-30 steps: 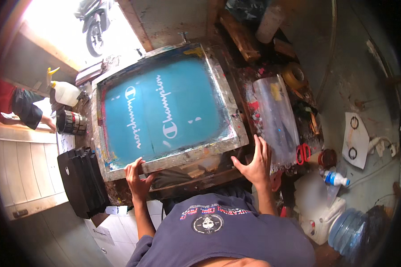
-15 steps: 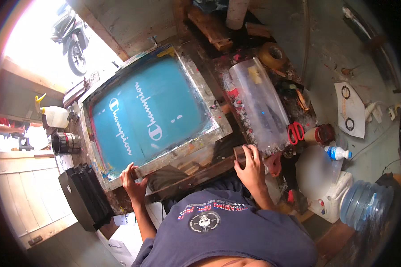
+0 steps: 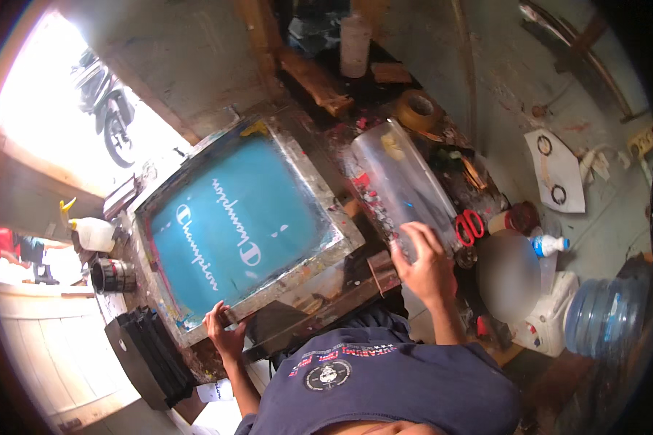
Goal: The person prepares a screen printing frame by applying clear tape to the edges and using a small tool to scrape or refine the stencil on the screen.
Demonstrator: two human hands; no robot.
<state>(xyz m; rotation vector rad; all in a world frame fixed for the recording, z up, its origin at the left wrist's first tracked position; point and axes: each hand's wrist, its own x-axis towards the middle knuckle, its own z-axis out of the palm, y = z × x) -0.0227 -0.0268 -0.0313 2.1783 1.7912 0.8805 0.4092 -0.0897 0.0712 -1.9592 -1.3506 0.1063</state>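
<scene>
A silk-screen frame [image 3: 352,238] with a teal mesh and white lettering lies on the worktable in front of me. My left hand [image 3: 225,333] is at its near left corner, with curled fingers gripping the frame's edge. My right hand [image 3: 428,268] is in the air to the right, holding nothing, its fingers apart. Behind those fingers is a roll of clear plastic [image 3: 406,181]. A brown wooden block [image 3: 383,272] sits at the table's near edge, left of my right hand and apart from it.
Red scissors [image 3: 469,227] and a tape roll [image 3: 418,110] lie on the right. Further right are a small water bottle [image 3: 549,245] and a big blue water jug [image 3: 604,319]. On the left stand a spray bottle [image 3: 94,233], a dark can [image 3: 113,276] and black folders [image 3: 149,355].
My right hand has left the wooden block and moved up and right toward the plastic roll, its fingers spreading. My left hand stays at the frame's corner. The view has shifted slightly.
</scene>
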